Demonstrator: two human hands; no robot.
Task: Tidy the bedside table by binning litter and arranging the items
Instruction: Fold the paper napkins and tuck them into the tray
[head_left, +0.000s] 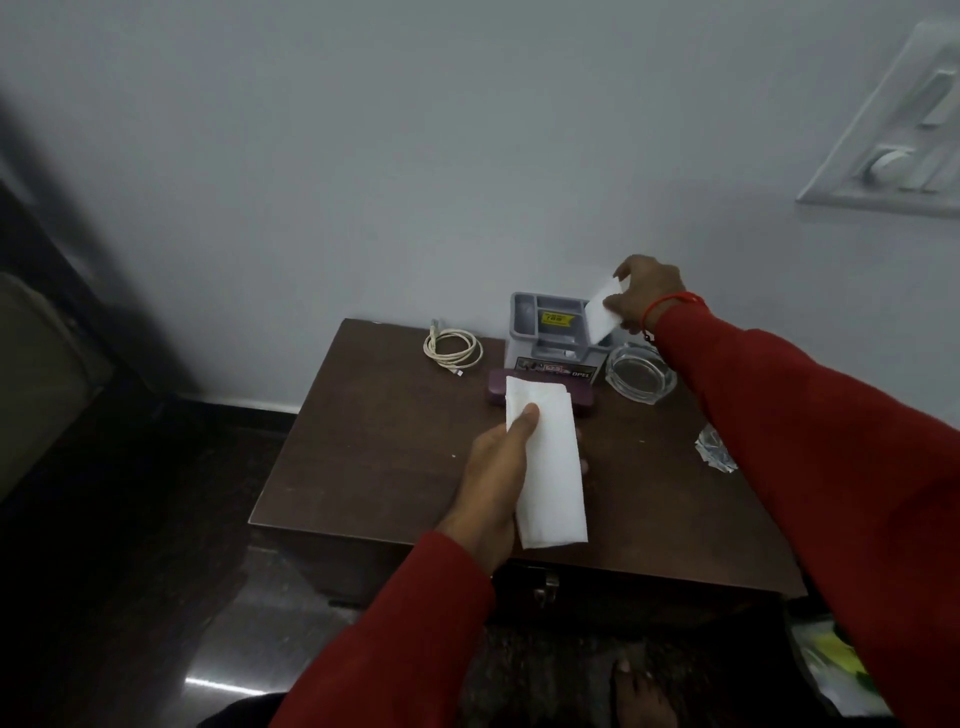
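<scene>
My left hand (498, 473) grips a folded white tissue (550, 467) above the middle of the brown bedside table (363, 457). My right hand (647, 296) holds a second folded white tissue (602, 312) tilted at the right side of a grey plastic organiser (545, 332) at the table's back. A purple case (498, 392) lies in front of the organiser, partly hidden by the left tissue. A coiled white cable (452, 351) lies at the back left. A glass ashtray (641, 376) sits right of the organiser. A crumpled wrapper (717, 449) lies near the right edge.
The table stands against a pale wall, with a switch panel (893, 135) at the upper right. Dark floor and furniture lie to the left. A drawer latch (545, 587) shows on the table front. A bag with yellow contents (836, 660) is at the lower right.
</scene>
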